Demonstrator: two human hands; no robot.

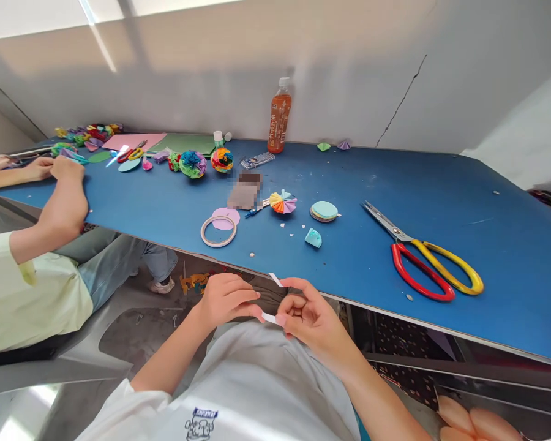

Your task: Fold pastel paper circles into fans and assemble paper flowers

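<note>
My left hand [229, 300] is in front of the table edge, its thumb and fingers closed at the left end of a small white strip [270, 318], paper or tape. My right hand [310, 312] pinches the other end between thumb and finger. A second white strip [276, 280] sticks out from the tip of my right index finger. On the table just beyond my hands lie a roll of tape [218, 245], a purple paper circle [227, 214], a folded teal paper piece [313, 238], a stack of paper circles [324, 210] and a multicoloured folded-paper fan ball [283, 203].
Large scissors [397, 233] with red and yellow handles lie at right on the blue table [441, 202]. An orange drink bottle [280, 116] stands by the wall. Several colourful paper balls [193, 164] sit further left. Another person's hands [57, 168] work at the left end.
</note>
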